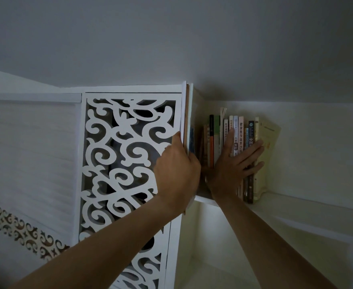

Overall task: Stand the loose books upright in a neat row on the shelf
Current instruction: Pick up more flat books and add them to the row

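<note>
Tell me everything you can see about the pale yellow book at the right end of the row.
The pale yellow book is a thin paperback with a cream cover bearing small dark print and a red mark. It stands last on the right in the row of books on the white shelf, tilted with its top leaning right. The right hand lies flat across the spines, and its fingertips touch this book.

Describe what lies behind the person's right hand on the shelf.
Upright book spines stand in a row behind the flat right hand. It covers their middle parts; the titles there cannot be read.
</note>
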`<state>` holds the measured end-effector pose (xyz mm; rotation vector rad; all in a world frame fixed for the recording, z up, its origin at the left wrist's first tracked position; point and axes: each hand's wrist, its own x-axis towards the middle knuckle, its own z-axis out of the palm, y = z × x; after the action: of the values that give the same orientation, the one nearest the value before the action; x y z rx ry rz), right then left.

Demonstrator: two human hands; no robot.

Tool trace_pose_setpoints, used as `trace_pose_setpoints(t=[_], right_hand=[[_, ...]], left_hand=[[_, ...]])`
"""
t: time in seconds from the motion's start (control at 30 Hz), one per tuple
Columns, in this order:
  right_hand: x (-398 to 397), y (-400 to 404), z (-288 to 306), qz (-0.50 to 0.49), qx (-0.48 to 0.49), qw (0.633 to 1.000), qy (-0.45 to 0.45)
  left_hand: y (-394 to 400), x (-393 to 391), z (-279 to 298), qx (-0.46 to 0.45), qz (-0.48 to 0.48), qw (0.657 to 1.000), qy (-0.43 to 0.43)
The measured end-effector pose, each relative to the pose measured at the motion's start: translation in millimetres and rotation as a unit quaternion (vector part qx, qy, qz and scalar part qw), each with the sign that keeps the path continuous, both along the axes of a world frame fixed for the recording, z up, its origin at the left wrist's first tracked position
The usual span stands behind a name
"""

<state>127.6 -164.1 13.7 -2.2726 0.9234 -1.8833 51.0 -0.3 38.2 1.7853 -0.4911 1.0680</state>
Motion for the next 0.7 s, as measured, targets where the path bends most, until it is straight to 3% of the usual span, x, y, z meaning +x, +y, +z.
trace_pose_setpoints(t=[0.17,0.47,0.7], right_hand=[[-7,-4,0,0.004,0.000,1.000,-0.004],[-5,-5,-1,0.025,0.011,1.000,0.009],[-6,-4,-2,0.039,-0.003,0.999,0.013]], left_hand=[[-17,8,7,0.021,0.008,0.999,-0.025],[-36,57,-18,0.067,0.037,0.997,0.005],[-65,86,-27,0.051,-0.058,0.997,0.009]])
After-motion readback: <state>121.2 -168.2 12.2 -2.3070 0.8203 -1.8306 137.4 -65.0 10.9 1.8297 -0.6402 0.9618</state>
